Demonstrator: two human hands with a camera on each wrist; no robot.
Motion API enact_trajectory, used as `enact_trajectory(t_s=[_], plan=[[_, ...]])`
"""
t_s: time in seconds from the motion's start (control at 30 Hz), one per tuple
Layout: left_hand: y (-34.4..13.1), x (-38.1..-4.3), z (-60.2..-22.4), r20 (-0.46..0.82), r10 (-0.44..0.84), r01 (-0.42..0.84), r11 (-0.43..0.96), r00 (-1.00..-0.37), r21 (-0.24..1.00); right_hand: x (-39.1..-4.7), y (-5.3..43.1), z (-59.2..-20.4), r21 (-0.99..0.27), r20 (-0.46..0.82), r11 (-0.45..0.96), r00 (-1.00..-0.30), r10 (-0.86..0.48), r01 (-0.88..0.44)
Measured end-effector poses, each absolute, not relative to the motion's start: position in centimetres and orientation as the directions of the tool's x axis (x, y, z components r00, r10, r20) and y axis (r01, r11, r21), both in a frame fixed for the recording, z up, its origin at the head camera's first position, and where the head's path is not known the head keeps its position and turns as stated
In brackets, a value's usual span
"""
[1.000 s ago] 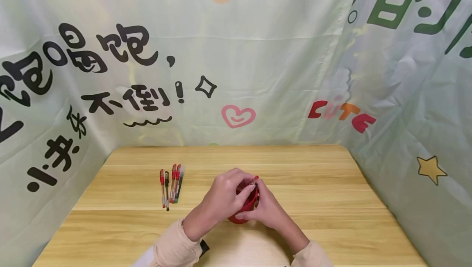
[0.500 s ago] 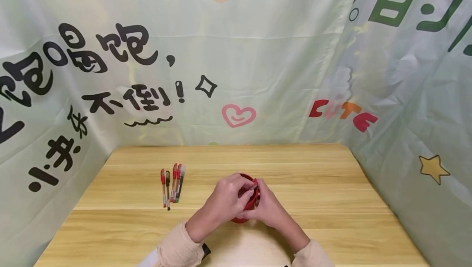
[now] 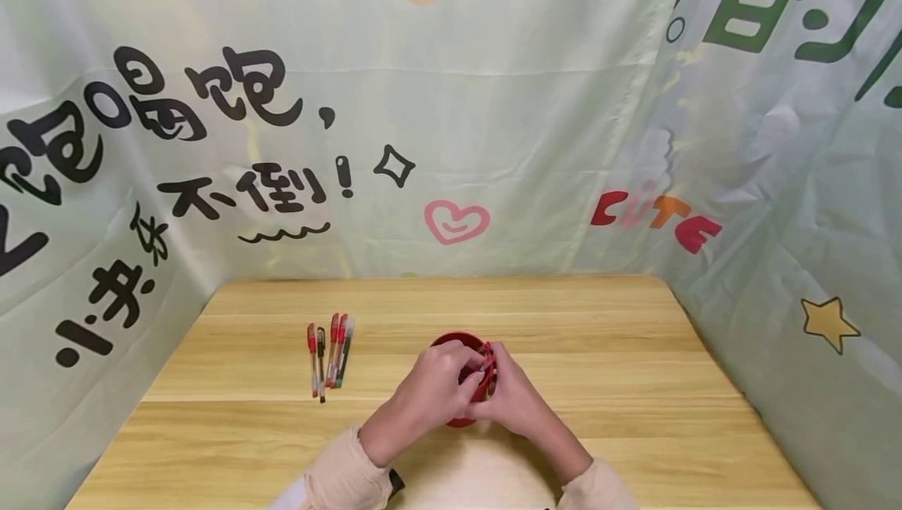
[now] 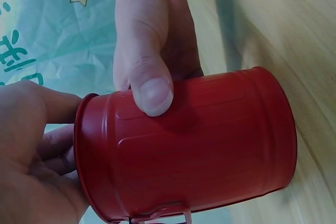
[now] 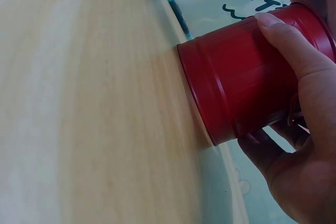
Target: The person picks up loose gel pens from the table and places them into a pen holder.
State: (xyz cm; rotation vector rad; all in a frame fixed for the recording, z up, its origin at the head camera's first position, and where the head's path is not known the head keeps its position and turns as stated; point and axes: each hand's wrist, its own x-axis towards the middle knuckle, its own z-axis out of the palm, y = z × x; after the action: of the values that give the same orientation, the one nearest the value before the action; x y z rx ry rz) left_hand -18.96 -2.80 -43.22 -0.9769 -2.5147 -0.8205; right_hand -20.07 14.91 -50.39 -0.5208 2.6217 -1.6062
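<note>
A red metal can [image 4: 199, 135] with a small side handle stands on the wooden table in front of me. My right hand [image 3: 510, 396] grips it from the right, its thumb [image 5: 286, 40] pressed on the side wall and the other fingers round the far side. My left hand [image 3: 433, 377] reaches over the mouth, fingers curled down into it. At the can's right inner edge, a red pen cap [image 3: 487, 349] shows between the left fingertips and the right hand. The rest of that pen is hidden by the hands and the can.
Several pens lie side by side left of the can, among them a red-capped pen [image 3: 312, 357] and a black-capped pen [image 3: 321, 365]. Printed cloth [image 3: 528, 142] hangs behind the table [image 3: 634, 385] and along both sides.
My left hand has lowered slightly at the can's mouth, and the red pen cap has sunk with it. More of the can's far rim shows now. The right hand keeps its grip.
</note>
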Motion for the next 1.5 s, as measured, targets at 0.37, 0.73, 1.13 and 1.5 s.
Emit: enact_trajectory(t_s=[0.37, 0.73, 1.13, 1.5], plan=[[-2.6, -19.1, -43.0, 0.44, 0.512, 0.67, 0.641, -0.737, 0.375, -20.0, 15.0, -50.4, -0.874, 0.134, 0.417, -0.949, -0.285, -0.248], [-2.5, -19.5, -42.5, 0.372, 0.517, 0.635, 0.668, -0.771, 0.389, -20.0, 14.8, -50.3, -0.891, 0.104, 0.4, -0.953, -0.283, -0.216], [-2.4, -19.5, -42.2, 0.322, 0.505, 0.599, 0.683, -0.801, 0.417, -19.9, 14.8, -50.2, -0.892, 0.091, 0.404, -0.957, -0.275, -0.201], [-2.5, -19.5, -42.3, 0.386, 0.486, 0.616, 0.68, -0.785, 0.398, -19.9, 14.9, -50.4, -0.9, 0.102, 0.382, -0.954, -0.281, -0.209]])
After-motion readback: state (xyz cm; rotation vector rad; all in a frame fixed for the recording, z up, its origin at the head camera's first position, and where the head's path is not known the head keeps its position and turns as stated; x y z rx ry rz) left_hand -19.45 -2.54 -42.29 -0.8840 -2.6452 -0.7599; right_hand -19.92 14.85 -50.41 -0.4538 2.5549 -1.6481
